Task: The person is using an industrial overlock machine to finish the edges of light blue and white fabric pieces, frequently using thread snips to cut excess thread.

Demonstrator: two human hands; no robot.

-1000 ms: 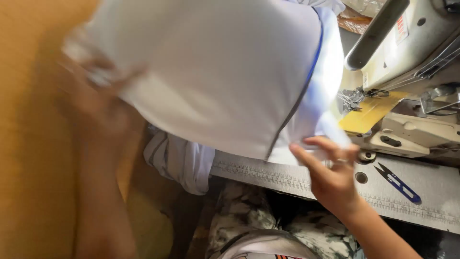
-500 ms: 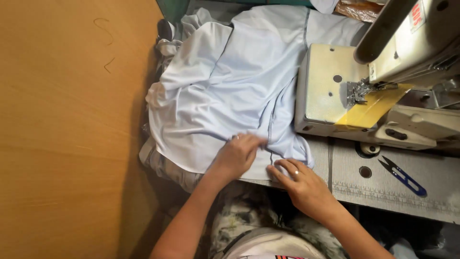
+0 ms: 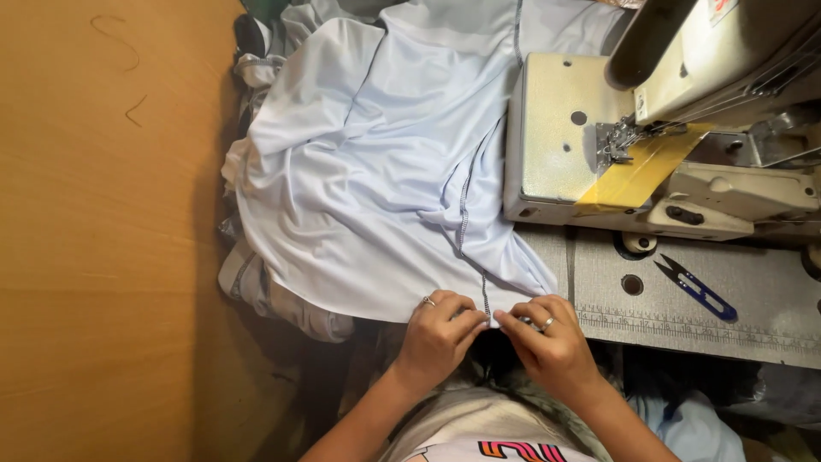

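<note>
A pale blue garment (image 3: 376,180) is spread over the left part of the grey worktop (image 3: 770,325), with its near hem drawn to the edge closest to the person. The hem is pinched by both hands where a dark stitched seam (image 3: 466,214) meets the edge. The left hand (image 3: 436,334) is closed on the fabric just left of the seam, fingers curled and thumb pressed down; a ring is worn on it. The right hand (image 3: 547,342) is closed on the same hem just right of the seam, its fingertips touching those of the left, and a ring is worn there too. Held in this way, the two sides of the seam appear to be brought level at the hem, probably so that the edges match.

Beside the cloth, to the right, an industrial sewing machine (image 3: 684,111) is set on the worktop; the garment's far right part lies against its cream bed. A strip of yellow tape (image 3: 641,167) is stuck by the presser foot (image 3: 616,145). Blue thread snips (image 3: 697,291) are laid on the worktop, well apart from the hands. More folded cloth (image 3: 256,282) is piled under the garment's left side, beside a broad wooden board (image 3: 103,257). Nothing lies between the hands and the machine bed except loose fabric.
</note>
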